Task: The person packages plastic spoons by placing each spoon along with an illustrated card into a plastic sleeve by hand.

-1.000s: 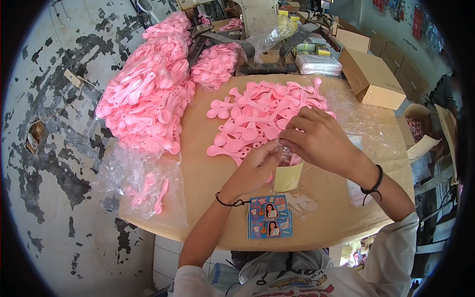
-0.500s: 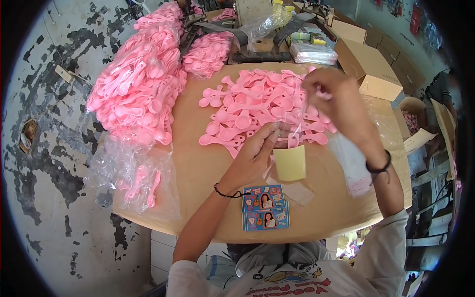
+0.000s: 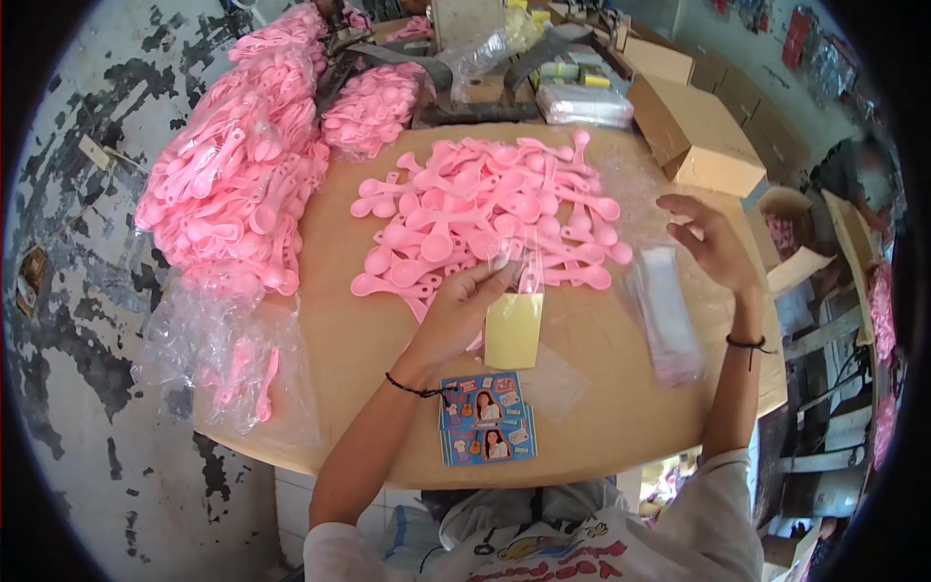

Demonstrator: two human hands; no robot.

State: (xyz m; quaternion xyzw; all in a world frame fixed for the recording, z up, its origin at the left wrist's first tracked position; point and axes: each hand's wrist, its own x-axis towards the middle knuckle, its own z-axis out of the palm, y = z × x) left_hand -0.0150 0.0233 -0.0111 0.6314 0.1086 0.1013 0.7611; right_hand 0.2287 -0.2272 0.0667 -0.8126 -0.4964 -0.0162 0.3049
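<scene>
My left hand [image 3: 460,312] is closed on a clear plastic bag [image 3: 529,247] in front of the spoon pile. A yellow card [image 3: 513,332] sits in the bag, and a pink spoon handle shows above it. To the right, my right hand [image 3: 713,242] is raised with its fingers apart and nothing between them. Just below it lies a stack of clear plastic bags [image 3: 669,315]. Loose pink spoons [image 3: 475,209] are heaped beyond my left hand. Two piles of blue printed cards [image 3: 488,419] lie near the table's front edge.
Large bags of pink spoons [image 3: 233,145] rise at the left, beside a crumpled plastic bag [image 3: 175,349] with a few spoons. A cardboard box [image 3: 698,136] and a packet of plastic bags [image 3: 585,105] stand at the back. Another person [image 3: 858,175] is at the far right.
My right hand has moved away from the bag, right and down toward the stack of bags, and its fingers have opened. My left hand still holds the bag; the view has shifted slightly.
</scene>
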